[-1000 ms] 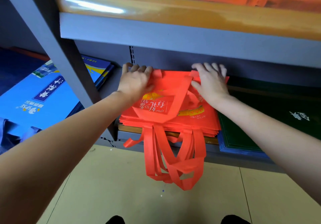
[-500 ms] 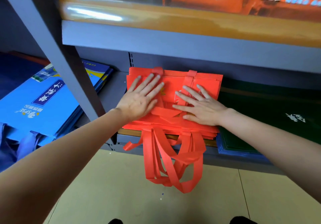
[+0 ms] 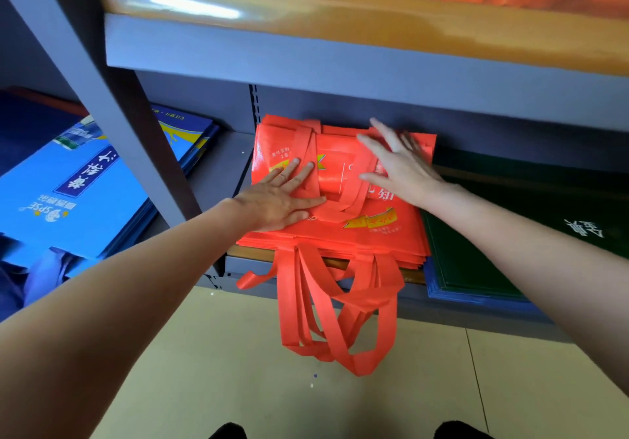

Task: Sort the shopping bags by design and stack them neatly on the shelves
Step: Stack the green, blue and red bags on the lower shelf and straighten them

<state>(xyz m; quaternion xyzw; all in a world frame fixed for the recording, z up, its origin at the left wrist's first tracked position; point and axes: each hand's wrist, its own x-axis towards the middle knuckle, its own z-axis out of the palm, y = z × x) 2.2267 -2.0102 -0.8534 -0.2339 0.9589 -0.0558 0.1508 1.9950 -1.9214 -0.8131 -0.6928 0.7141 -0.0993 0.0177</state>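
Nearest to me, a tangle of loose orange-red fabric handles (image 3: pixel 337 316) is hanging off the front lip of the grey metal lower shelf (image 3: pixel 218 180), over the beige floor (image 3: pixel 238 387). They are drooping just as they were a second ago, so I am judging that they are yet to be tucked in.

Just above them, my left hand (image 3: pixel 282 198) is lying flat on the near left part of the stack of flat orange-red non-woven shopping bags (image 3: pixel 384 234), fingers straight and spread, holding nothing, simply pressing down. Half a second ago it was sitting further back and more toward the middle; it is now sliding toward me and to the left edge.

Further in, my right hand (image 3: pixel 403 166) is blurring with motion, fingers straight and splayed, gripping nothing. It is sweeping toward the back right corner of the top bag, whereas half a second ago it was resting flat at the middle. I cannot tell whether its palm is touching the fabric.

The top bag's printed face is now showing more fully between my hands, so I am taking this as smoothing. The stack is sitting between the blue printed bags (image 3: pixel 85 197) on the left and the dark green bags (image 3: pixel 510 234) just beside it on the right.
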